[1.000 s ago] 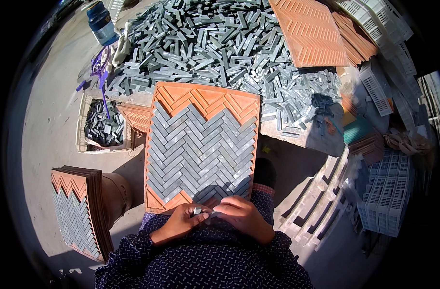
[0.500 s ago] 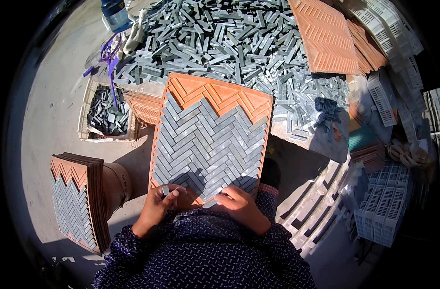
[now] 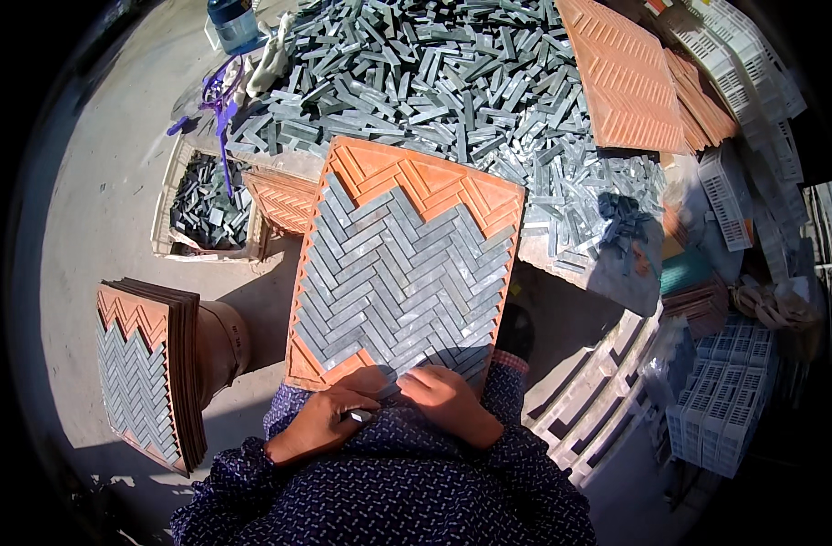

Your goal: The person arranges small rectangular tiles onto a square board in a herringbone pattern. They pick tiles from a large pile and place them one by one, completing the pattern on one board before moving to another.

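An orange mould board (image 3: 496,198) with zigzag ridges rests tilted on my lap. Grey strip tiles (image 3: 402,268) fill most of it in a herringbone pattern, leaving ridges bare at the top and lower left corner. My left hand (image 3: 329,420) is closed below the board's lower edge, with the end of a loose grey strip tile (image 3: 361,416) poking from its fingers. At the lower edge of the pattern, my right hand (image 3: 450,402) has its fingertips pinched at a grey strip tile, mostly hidden by the fingers.
A heap of loose strip tiles (image 3: 434,82) covers the table ahead. Bare mould boards (image 3: 620,77) lie far right. At left are a crate of dark pieces (image 3: 164,226) and a stack of boards (image 3: 184,382). Pallet slats (image 3: 584,391) and plastic crates (image 3: 721,400) stand right.
My left hand has moved down and right off the board's lower left corner, uncovering the bare ridges there. My right hand has shifted slightly left and down. The view has shifted a little.
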`<control>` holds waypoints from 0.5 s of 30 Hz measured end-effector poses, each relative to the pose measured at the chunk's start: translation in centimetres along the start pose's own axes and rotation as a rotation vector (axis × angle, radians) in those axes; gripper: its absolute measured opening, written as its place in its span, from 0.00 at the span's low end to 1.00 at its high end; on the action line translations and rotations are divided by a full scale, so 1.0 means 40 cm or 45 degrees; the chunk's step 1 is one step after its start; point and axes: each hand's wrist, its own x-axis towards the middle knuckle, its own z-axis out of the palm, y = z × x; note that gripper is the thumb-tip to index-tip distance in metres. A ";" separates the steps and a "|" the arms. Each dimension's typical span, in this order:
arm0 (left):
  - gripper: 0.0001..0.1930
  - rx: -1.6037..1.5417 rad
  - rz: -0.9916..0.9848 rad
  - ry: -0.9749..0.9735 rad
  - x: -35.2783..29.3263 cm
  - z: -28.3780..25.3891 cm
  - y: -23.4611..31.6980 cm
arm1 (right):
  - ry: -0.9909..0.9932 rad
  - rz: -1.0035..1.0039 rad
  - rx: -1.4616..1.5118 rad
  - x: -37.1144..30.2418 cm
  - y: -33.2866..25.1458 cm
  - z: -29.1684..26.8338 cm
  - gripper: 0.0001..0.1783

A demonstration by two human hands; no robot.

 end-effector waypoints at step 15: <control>0.13 -0.011 0.026 -0.029 -0.005 0.003 -0.021 | -0.033 -0.143 -0.320 0.040 -0.014 -0.037 0.06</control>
